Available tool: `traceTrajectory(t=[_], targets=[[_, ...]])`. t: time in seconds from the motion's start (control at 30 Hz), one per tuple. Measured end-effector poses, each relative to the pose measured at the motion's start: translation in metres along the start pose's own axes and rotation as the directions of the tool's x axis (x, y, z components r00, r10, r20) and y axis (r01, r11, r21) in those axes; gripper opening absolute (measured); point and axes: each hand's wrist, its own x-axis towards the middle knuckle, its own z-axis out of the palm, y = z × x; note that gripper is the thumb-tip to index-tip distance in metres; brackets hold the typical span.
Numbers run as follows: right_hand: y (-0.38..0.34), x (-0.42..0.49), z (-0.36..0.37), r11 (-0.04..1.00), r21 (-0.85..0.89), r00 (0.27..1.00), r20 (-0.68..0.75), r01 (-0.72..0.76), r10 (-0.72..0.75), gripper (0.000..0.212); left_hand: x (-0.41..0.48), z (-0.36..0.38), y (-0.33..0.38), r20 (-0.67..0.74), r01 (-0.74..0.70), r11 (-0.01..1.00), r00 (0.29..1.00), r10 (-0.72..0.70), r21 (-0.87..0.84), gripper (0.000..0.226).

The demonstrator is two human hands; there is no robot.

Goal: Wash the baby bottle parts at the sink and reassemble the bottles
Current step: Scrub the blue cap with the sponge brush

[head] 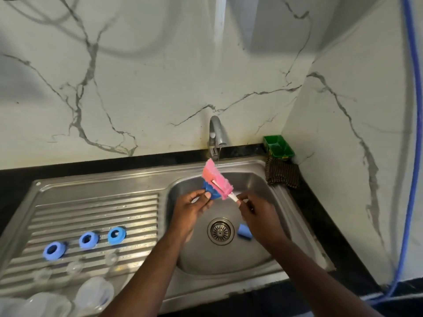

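Over the steel sink basin, my left hand pinches a blue bottle ring. My right hand grips the white handle of a pink sponge brush, whose head lies against the ring under the tap. A blue cap lies in the basin beside the drain. Three blue rings sit on the ribbed drainboard. Clear teats and clear bottles lie at the drainboard's front left.
A green soap tray stands on the black counter at the back right corner, with a dark checked cloth below it. A blue hose hangs down the right wall. Marbled wall tiles rise behind the sink.
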Motion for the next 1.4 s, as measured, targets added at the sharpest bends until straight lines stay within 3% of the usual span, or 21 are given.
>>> traceTrajectory(t=[0.07,0.2,0.3,0.43,0.53,0.6,0.8,0.97,1.17,1.4], targets=[[-0.005,-0.004,0.005,0.997,-0.063,0.999,0.007,0.052,-0.052,0.003,0.000,-0.005,0.002,0.011,-0.002,1.000,1.000,0.002,-0.016,0.015],[-0.009,-0.001,0.007,0.998,-0.054,0.998,-0.062,-0.008,0.005,0.006,0.002,-0.012,0.001,0.031,-0.005,1.000,1.000,0.005,0.003,0.012],[-0.012,-0.003,0.005,0.996,-0.082,0.999,-0.032,0.039,-0.042,0.005,0.003,-0.014,0.001,0.083,-0.038,0.998,0.996,0.034,0.053,0.013],[-0.006,0.000,-0.005,0.996,-0.089,0.994,-0.107,-0.018,0.009,0.005,0.006,-0.016,-0.003,0.124,-0.079,0.994,0.990,0.070,0.072,0.022],[-0.006,-0.001,-0.012,0.997,-0.066,0.997,-0.072,0.032,-0.037,0.004,0.006,-0.017,-0.003,0.175,-0.096,0.990,0.981,0.077,0.105,0.021],[-0.003,0.001,-0.014,0.998,-0.053,0.998,-0.065,-0.025,0.022,0.005,0.005,-0.015,-0.001,0.202,-0.111,0.985,0.976,0.083,0.130,0.019],[-0.004,-0.009,-0.025,0.993,0.114,0.999,-0.047,0.007,-0.001,0.012,-0.001,-0.007,-0.002,0.122,-0.098,0.986,0.989,0.081,0.134,0.016],[0.015,0.000,-0.028,0.995,-0.101,0.999,-0.039,0.009,-0.013,0.011,-0.002,-0.001,-0.008,0.064,-0.103,0.961,0.994,0.089,0.258,0.015],[0.037,0.009,-0.047,0.979,-0.178,0.992,-0.054,0.099,-0.110,0.015,0.006,0.015,-0.007,0.063,-0.145,0.897,0.989,0.131,0.417,0.015],[0.055,0.019,-0.054,0.974,-0.181,0.989,-0.028,0.137,-0.145,0.011,0.008,0.032,-0.006,0.004,-0.101,0.890,0.994,0.111,0.445,0.014]])
